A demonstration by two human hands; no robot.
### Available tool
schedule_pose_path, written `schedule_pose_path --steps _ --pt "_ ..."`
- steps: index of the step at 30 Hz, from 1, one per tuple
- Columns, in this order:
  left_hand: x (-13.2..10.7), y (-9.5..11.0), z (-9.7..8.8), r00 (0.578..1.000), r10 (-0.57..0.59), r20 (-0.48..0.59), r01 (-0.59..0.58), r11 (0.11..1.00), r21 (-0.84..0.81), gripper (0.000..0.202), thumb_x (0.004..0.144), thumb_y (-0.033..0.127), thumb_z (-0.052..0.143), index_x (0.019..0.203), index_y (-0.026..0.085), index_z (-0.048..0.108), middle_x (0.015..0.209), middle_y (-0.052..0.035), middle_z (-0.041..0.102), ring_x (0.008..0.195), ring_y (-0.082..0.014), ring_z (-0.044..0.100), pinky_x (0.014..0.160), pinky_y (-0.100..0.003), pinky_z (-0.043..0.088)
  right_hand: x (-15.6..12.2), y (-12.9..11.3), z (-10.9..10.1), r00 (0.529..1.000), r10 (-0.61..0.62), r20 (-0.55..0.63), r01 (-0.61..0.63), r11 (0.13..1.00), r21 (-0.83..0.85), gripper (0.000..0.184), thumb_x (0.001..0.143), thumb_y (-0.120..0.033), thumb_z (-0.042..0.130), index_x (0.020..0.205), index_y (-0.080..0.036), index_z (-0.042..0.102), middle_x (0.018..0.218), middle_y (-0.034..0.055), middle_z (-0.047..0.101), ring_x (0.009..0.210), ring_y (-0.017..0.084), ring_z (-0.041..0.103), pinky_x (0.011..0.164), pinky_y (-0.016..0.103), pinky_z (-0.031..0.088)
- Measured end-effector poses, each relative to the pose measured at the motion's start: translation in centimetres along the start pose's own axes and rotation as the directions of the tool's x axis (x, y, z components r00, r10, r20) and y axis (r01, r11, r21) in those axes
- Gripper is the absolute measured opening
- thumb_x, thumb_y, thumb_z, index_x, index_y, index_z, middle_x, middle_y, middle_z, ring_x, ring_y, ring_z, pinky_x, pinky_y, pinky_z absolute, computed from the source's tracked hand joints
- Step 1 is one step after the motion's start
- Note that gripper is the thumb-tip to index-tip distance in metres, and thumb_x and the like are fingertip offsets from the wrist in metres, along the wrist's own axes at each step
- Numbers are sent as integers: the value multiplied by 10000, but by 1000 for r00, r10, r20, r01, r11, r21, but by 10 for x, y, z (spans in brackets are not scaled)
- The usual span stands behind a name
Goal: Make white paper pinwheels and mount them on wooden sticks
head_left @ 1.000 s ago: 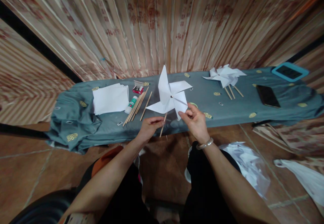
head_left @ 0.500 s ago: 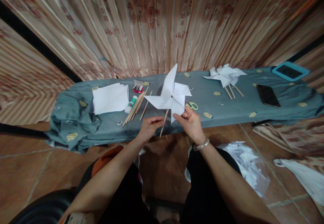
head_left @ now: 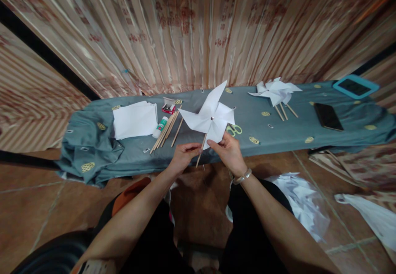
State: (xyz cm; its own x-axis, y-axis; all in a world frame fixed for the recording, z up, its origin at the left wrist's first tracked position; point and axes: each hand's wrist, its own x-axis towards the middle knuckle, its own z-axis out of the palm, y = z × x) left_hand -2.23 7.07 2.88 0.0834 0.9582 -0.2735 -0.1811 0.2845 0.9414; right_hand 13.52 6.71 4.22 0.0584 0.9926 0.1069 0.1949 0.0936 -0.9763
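Observation:
A white paper pinwheel (head_left: 213, 115) with a silver pin at its centre is held above the table, facing me. My left hand (head_left: 185, 155) is closed, pinching the pinwheel's thin wooden stick (head_left: 203, 144) below the blades. At the lower right, my right hand (head_left: 230, 150) has thumb and fingers closed on a paper blade; some of its fingers are hidden behind the paper. Green-handled scissors (head_left: 234, 130) lie just beyond that hand. Left of the pinwheel are several loose wooden sticks (head_left: 165, 131), a glue stick (head_left: 160, 127) and a small red box of pins (head_left: 168, 107).
A stack of white paper (head_left: 135, 120) lies on the left of the cloth-covered table (head_left: 247, 117). More pinwheels (head_left: 276, 90), a dark phone (head_left: 328, 116) and a blue-framed tablet (head_left: 355, 86) are to the right. A bag of folded white paper (head_left: 298, 199) rests on the floor.
The pinwheel's blades have turned a little clockwise. My right hand has shifted slightly left with the lower blade, uncovering more of the scissors. My left hand has barely moved.

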Motion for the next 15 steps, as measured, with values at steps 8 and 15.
schedule_pose_path --steps 8,15 --pt "-2 0 -1 1000 -2 28 1 1000 15 407 416 386 885 742 172 769 729 -36 744 684 -162 634 818 -345 502 -2 -5 3 999 37 -22 -37 999 7 306 715 -405 696 898 -170 625 807 57 720 655 178 648 607 295 511" --pt "-3 5 -2 999 -2 38 3 1000 -12 415 427 398 886 756 171 772 760 -43 750 700 -165 636 809 -328 497 -4 -15 -4 996 78 39 -78 997 1 422 742 -487 684 1030 -184 624 759 31 731 653 175 665 594 277 508"
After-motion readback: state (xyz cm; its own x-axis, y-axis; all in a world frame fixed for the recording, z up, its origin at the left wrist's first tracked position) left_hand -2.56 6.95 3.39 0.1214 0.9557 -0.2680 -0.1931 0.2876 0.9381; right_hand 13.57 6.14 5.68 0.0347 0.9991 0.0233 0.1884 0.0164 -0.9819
